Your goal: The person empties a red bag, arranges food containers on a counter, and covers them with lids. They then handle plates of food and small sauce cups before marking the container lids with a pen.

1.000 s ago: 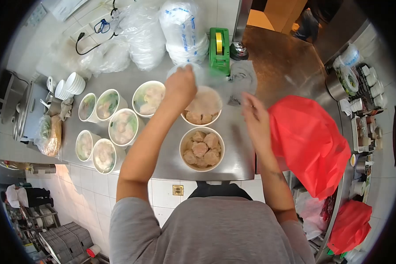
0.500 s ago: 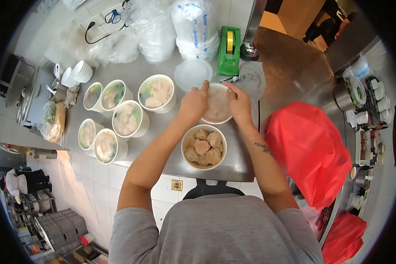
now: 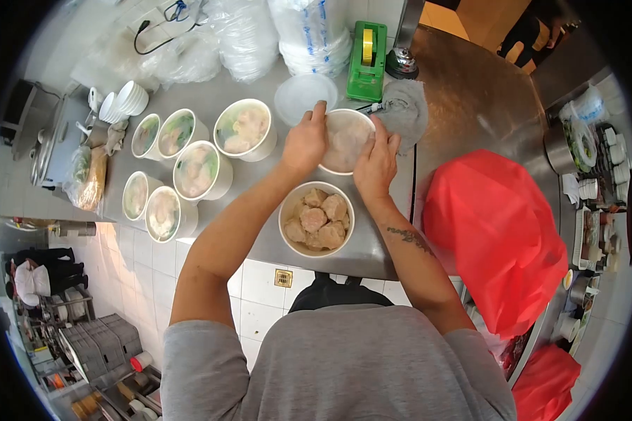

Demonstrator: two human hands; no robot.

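A white tub with a translucent lid point(image 3: 347, 140) is held between my two hands near the middle of the steel counter. My left hand point(image 3: 307, 140) grips its left rim. On its right side my right hand point(image 3: 378, 158) is wrapped round the rim and wall. Just below, toward me, an uncovered white tub of brownish meat chunks point(image 3: 316, 219) stands upright. A loose translucent lid point(image 3: 305, 99) lies behind my left hand. To the left stand several white tubs with clear lids point(image 3: 242, 128), with pale and green food showing through.
A green tape dispenser point(image 3: 366, 63), a grey cloth point(image 3: 402, 116) and a pen lie behind my right hand. Bagged plastic ware point(image 3: 312, 35) stands along the wall. Red bags point(image 3: 495, 238) are at the right; stacked small white cups point(image 3: 130, 99) stand at the far left.
The view has shifted a little. My right hand has moved lower along the lidded tub's right side, and my left hand has moved to its left edge.
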